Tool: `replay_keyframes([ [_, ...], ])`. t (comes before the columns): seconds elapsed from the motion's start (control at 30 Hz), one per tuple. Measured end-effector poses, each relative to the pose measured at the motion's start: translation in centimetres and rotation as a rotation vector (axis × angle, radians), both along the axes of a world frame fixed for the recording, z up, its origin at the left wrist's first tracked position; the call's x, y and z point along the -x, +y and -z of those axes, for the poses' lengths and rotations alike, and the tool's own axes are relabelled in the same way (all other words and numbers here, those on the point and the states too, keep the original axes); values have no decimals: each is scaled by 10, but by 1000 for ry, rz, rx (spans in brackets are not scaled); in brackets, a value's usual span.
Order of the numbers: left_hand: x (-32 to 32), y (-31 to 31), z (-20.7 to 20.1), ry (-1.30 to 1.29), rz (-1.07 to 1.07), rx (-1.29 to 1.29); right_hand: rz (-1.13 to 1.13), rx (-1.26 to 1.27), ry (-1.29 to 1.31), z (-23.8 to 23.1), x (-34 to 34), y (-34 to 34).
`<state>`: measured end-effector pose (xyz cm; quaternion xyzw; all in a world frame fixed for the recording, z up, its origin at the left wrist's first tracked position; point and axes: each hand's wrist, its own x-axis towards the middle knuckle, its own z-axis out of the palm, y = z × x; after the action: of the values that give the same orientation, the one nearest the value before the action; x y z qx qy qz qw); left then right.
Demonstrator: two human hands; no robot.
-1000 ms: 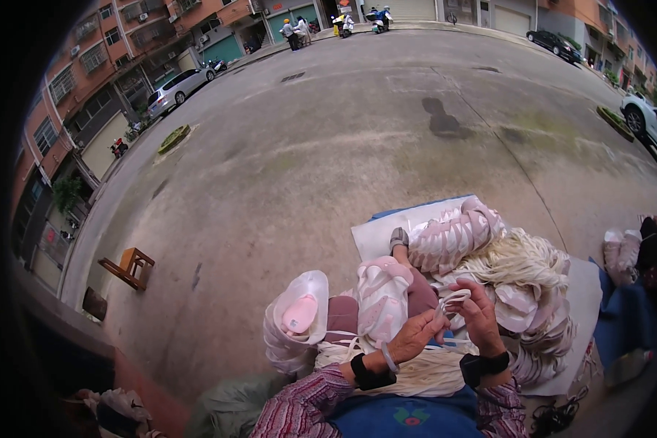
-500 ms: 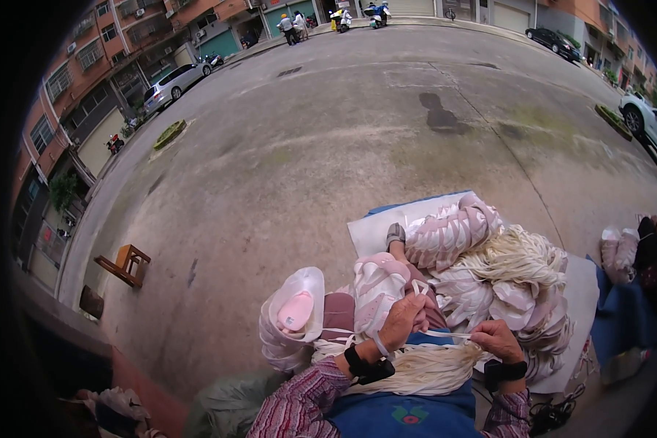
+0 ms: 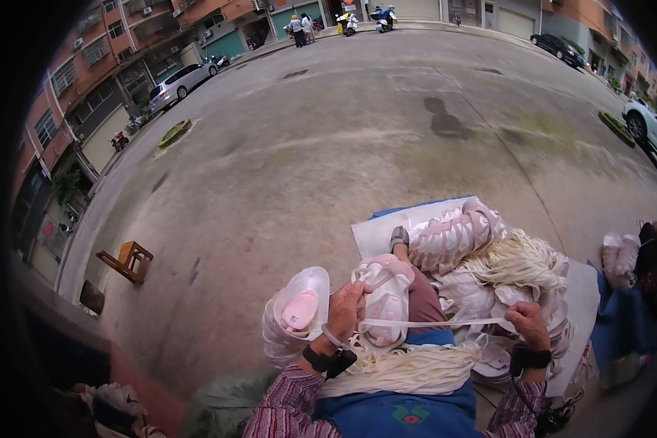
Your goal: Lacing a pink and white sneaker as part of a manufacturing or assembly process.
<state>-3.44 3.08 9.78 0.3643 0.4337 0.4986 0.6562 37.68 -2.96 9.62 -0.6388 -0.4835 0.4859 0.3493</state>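
Observation:
My left hand grips a pink-and-white shoe upper resting on my knee. My right hand pinches the end of a white lace that runs taut and level from the shoe upper to that hand. A thick bundle of white laces lies across my lap over a blue apron. To the left of my left hand sits a clear bag of pink shoe uppers.
A stack of pink uppers and a heap of white laces lie on a white sheet ahead. A small wooden stool stands at left on the concrete street. Another person sits at right. Parked cars line the edges.
My hands were close together over the shoe upper; my right hand has pulled out to the right, drawing the lace straight, while my left stays on the upper.

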Motion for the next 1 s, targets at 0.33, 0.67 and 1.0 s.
replay_keyframes([
  [0.33,107,-13,33,1316,-418,-481,-242,-192,240,-8,136,70],
  [0.67,23,-15,27,112,269,-217,-554,-455,194,-2,256,67],
  [1.0,44,-16,47,388,336,-38,-552,-286,131,36,243,74],
])
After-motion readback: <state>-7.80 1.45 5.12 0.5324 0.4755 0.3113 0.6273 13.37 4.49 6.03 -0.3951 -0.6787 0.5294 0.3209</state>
